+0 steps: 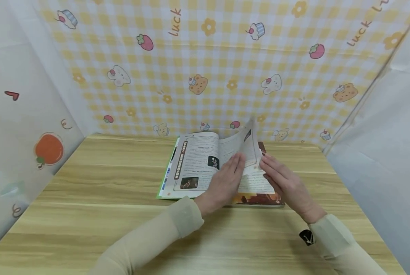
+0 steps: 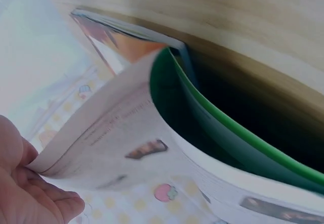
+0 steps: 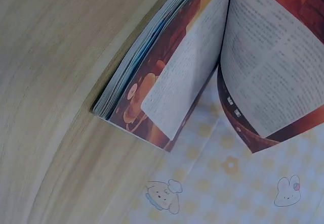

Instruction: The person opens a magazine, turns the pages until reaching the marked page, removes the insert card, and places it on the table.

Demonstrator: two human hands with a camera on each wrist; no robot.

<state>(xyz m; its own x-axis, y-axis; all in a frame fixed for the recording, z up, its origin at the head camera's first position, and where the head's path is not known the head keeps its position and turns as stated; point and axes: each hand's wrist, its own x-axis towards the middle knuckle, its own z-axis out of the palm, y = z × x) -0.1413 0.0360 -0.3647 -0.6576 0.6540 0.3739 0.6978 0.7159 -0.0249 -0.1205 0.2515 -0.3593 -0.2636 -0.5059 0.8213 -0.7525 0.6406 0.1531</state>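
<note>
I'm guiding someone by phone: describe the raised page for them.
On the wooden table lies an open book. Between the left hand and right hand, find the raised page: its corner points up, unlike the text page lying beneath it.

Soft, even light filled the head view, leaving a pale sheen on the wood-grain tabletop (image 1: 239, 233) and a faint shadow beside the right sleeve (image 1: 332, 233). The lifted page (image 1: 251, 145) blurred at its tip. The left wrist view was hazy, darkest below the green cover (image 2: 243, 128); the right was dimmer.
</note>
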